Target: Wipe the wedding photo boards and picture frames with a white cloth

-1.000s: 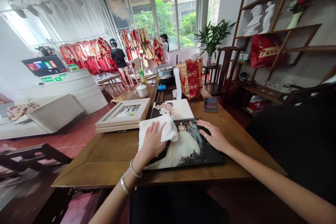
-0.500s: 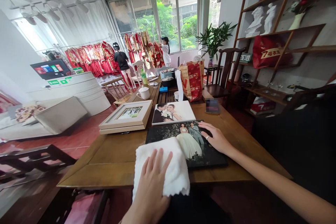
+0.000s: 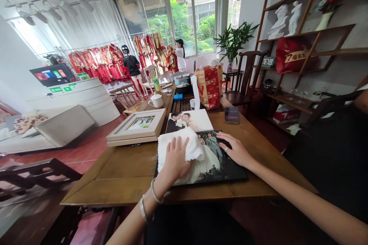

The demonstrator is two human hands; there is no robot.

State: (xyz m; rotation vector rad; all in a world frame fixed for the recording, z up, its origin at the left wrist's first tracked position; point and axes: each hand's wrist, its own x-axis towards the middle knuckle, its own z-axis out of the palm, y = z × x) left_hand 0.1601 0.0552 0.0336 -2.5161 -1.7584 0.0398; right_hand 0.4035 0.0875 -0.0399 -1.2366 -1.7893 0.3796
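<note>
Apparently, with open fingers grasping nothing, your left hand (image 3: 176,159) is pressing the white towel (image 3: 195,150) flat while your right hand (image 3: 237,152) is steadying the wedding-photo panel (image 3: 228,172).

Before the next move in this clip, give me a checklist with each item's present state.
- Left hand on the white cloth: ok, fingers spread over it.
- Right hand on the dark photo panel: ok, at its far right corner.
- Panel's whole face visible: not ok, cloth and hands cover parts.
- Lidded mug clear of both hands: ok, beyond the framed picture.
- Smudges on the panel: cannot tell, too small to see.
</note>
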